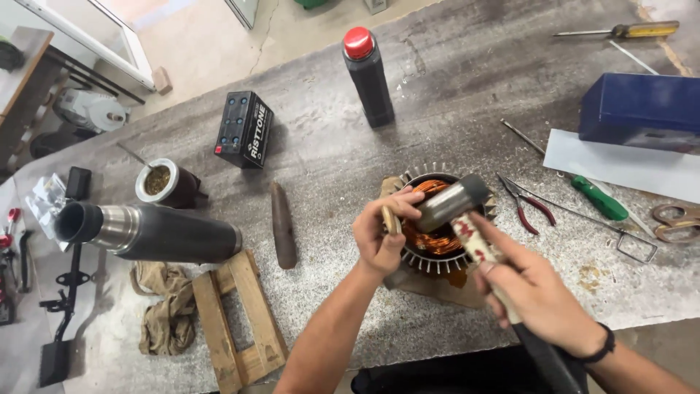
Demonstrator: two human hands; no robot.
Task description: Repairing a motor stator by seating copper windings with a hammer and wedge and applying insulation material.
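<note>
A finned round motor stator [437, 244] with copper windings stands on a wooden block on the grey bench. My left hand [383, 233] holds a small wooden wedge [391, 219] upright against the windings at the stator's left rim. My right hand [536, 292] grips the handle of a hammer [452, 202], whose grey steel head hovers just above the windings, right beside the wedge and my left fingers.
Red-handled pliers [532, 206], a green screwdriver [598, 197], scissors [674, 219], a blue box [642, 109] and white paper lie to the right. To the left are a dark bottle [370, 76], a black battery [244, 130], a thermos [149, 232], a cup [166, 182], a wooden peg [283, 225], a rag and a wooden frame [237, 321].
</note>
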